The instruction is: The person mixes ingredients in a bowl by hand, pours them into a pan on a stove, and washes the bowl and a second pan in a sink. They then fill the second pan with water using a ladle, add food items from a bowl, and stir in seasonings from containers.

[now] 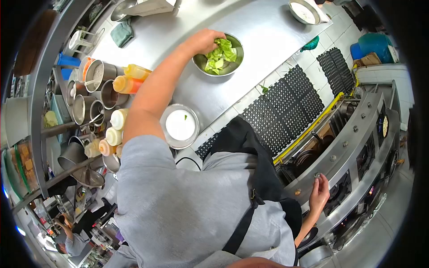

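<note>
My left hand reaches across the steel counter into a metal bowl of green lettuce leaves, its fingers curled into the leaves at the bowl's left rim. My right hand is down at the stove front on the right, fingertips closed on a small round knob. My grey shirt and black apron fill the lower middle of the view.
A round steel dish with a white inside sits near the counter's edge. Squeeze bottles and steel canisters line the left. Black floor mats lie between counter and stove. Another bowl stands far off; a person works at lower left.
</note>
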`<state>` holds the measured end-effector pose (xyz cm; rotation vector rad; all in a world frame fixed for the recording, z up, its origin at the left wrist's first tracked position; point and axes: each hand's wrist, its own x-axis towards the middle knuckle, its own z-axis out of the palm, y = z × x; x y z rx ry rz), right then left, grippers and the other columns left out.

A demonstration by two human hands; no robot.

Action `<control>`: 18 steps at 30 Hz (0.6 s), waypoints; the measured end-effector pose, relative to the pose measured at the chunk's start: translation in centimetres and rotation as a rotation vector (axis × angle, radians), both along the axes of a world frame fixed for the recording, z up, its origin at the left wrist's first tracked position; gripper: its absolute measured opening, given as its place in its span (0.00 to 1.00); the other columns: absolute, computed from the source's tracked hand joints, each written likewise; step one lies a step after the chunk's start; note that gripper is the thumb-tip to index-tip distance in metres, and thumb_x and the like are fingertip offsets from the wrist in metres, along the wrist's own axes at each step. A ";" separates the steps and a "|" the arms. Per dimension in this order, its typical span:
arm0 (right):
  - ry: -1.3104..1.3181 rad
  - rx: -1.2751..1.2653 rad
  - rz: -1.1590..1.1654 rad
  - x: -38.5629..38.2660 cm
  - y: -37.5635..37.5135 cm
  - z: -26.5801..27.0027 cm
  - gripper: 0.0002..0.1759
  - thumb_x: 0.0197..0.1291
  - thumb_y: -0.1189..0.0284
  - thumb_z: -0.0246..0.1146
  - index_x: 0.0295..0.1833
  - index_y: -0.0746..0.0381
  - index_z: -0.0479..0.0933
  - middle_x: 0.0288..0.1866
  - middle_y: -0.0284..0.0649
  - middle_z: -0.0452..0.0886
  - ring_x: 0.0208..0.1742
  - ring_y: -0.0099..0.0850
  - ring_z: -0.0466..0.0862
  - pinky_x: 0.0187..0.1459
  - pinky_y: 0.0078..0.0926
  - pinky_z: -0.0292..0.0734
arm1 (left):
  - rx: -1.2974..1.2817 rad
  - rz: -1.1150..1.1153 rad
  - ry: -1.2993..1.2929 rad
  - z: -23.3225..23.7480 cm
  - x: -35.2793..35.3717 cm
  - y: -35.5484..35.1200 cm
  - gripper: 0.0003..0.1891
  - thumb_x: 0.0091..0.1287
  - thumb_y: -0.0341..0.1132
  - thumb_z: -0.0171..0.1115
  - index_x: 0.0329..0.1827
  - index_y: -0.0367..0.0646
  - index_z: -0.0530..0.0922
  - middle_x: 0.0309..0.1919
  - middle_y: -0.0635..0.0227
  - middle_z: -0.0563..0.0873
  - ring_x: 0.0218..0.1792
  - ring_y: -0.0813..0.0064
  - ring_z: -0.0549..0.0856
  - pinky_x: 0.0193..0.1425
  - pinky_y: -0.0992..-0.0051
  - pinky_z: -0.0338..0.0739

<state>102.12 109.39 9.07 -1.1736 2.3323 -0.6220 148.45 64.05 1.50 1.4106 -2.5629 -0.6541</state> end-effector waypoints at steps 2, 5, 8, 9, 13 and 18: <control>0.004 -0.005 -0.002 0.3 -0.2 -0.2 0.16 0.68 0.72 0.60 0.59 0.65 0.75 0.38 0.35 0.81 0.37 0.19 0.78 0.40 0.17 0.75 | -0.067 0.005 -0.032 0.8 -0.8 1.5 0.19 0.56 0.29 0.67 0.52 0.47 0.79 0.47 0.58 0.83 0.45 0.54 0.83 0.50 0.59 0.79; 0.019 -0.013 0.010 0.7 -0.4 -0.7 0.16 0.68 0.72 0.60 0.59 0.64 0.75 0.38 0.35 0.81 0.37 0.19 0.78 0.40 0.18 0.75 | -0.417 0.121 -0.059 1.9 -2.4 4.2 0.18 0.53 0.29 0.69 0.48 0.48 0.82 0.41 0.60 0.81 0.40 0.56 0.83 0.47 0.58 0.79; -0.057 0.042 -0.027 1.5 -0.8 -0.8 0.16 0.67 0.72 0.62 0.58 0.64 0.77 0.40 0.42 0.84 0.39 0.26 0.82 0.42 0.24 0.77 | -0.535 0.034 -0.228 -0.1 -2.8 5.4 0.14 0.49 0.34 0.72 0.40 0.46 0.84 0.39 0.60 0.77 0.40 0.59 0.81 0.44 0.58 0.79; -0.053 0.028 -0.013 1.8 -0.9 -1.1 0.15 0.66 0.72 0.62 0.57 0.64 0.77 0.39 0.42 0.84 0.39 0.27 0.83 0.43 0.25 0.78 | -0.484 0.003 -0.206 -0.8 -2.6 5.4 0.14 0.47 0.37 0.73 0.38 0.45 0.85 0.39 0.59 0.77 0.42 0.59 0.80 0.44 0.59 0.79; -0.049 -0.014 0.010 3.0 -1.7 -0.6 0.14 0.64 0.74 0.62 0.55 0.64 0.78 0.39 0.46 0.84 0.39 0.33 0.85 0.43 0.30 0.79 | -0.452 -0.020 -0.185 -2.5 -3.2 4.6 0.18 0.44 0.44 0.75 0.36 0.44 0.87 0.42 0.54 0.78 0.49 0.55 0.78 0.50 0.58 0.76; -0.045 0.037 0.021 3.3 -1.5 -0.4 0.18 0.61 0.68 0.64 0.56 0.61 0.78 0.49 0.48 0.83 0.47 0.44 0.84 0.49 0.35 0.79 | -0.103 0.091 0.038 -6.1 -2.8 3.6 0.22 0.56 0.37 0.68 0.53 0.39 0.79 0.55 0.47 0.78 0.59 0.49 0.73 0.64 0.53 0.66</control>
